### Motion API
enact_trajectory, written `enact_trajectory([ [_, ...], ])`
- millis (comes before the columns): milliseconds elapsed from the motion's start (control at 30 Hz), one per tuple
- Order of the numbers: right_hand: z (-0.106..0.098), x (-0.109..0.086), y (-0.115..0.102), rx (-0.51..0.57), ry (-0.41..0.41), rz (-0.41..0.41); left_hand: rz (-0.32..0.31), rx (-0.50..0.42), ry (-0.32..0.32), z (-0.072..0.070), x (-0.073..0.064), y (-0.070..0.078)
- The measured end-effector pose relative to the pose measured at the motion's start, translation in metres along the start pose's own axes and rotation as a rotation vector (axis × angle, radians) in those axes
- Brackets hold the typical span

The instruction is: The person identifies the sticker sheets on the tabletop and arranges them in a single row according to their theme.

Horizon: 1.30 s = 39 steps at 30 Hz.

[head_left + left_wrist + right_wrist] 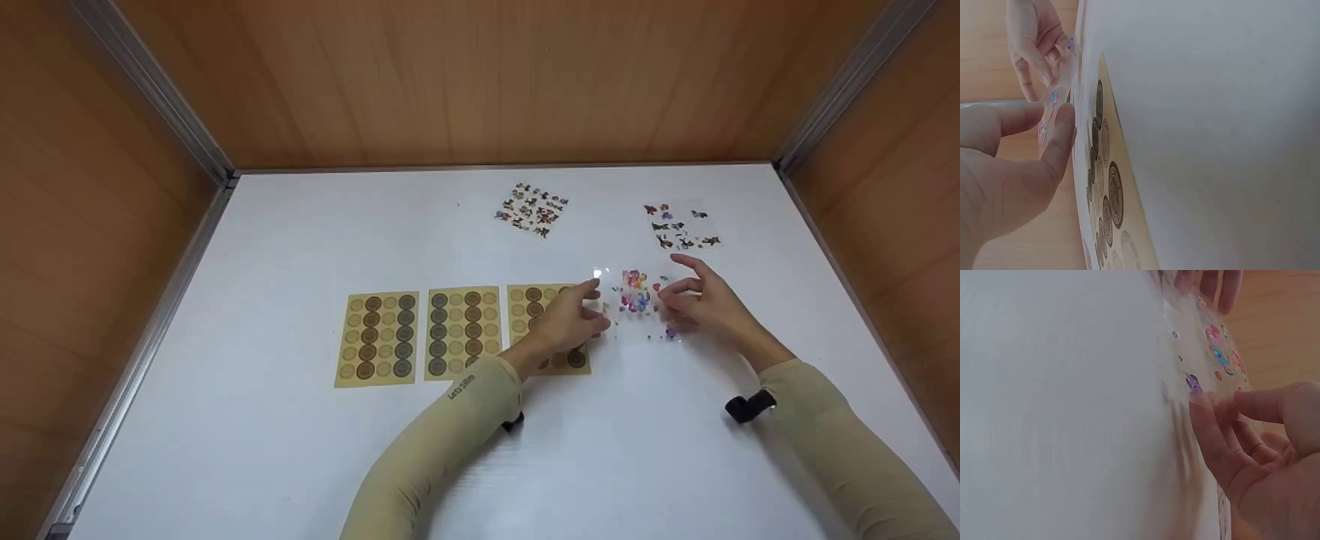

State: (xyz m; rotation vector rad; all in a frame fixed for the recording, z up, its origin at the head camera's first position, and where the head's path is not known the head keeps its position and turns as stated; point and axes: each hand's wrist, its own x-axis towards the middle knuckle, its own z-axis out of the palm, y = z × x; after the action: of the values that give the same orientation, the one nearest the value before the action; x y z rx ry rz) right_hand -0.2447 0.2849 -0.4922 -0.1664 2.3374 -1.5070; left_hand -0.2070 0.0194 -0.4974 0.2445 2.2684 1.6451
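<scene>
As you look from the left, three tan sheets with round spots (463,331) lie in a row on the white table (225,450). The left hand (561,322), above the third one, pinches the clear sheet of bright stickers (634,301) by its left side. The right hand (709,306) seems to pinch its right side, though the see-through edge is hard to spot. Past that hand lies a picture sheet (679,226).
</scene>
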Motion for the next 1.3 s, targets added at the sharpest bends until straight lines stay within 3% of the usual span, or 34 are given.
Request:
enact_trajectory([
  [333, 0.007, 0.002, 0.004, -0.152, 0.027, -0.03, -0.021, 0.054, 0.019, 0.005, 0.001, -0.001],
  [667, 0.012, 0.002, 0.006, -0.484, 0.091, -0.18, -0.018, 0.041, 0.02, 0.008, 0.002, 0.002],
  [967, 0.017, -0.001, 0.004, -0.529, 0.078, -0.216, -0.026, 0.013, 0.018, 0.008, -0.002, 0.005],
  [1300, 0.029, -0.006, -0.005, -0.667, 0.064, -0.163, 0.003, 0.025, 0.018, 0.008, -0.002, 0.004],
])
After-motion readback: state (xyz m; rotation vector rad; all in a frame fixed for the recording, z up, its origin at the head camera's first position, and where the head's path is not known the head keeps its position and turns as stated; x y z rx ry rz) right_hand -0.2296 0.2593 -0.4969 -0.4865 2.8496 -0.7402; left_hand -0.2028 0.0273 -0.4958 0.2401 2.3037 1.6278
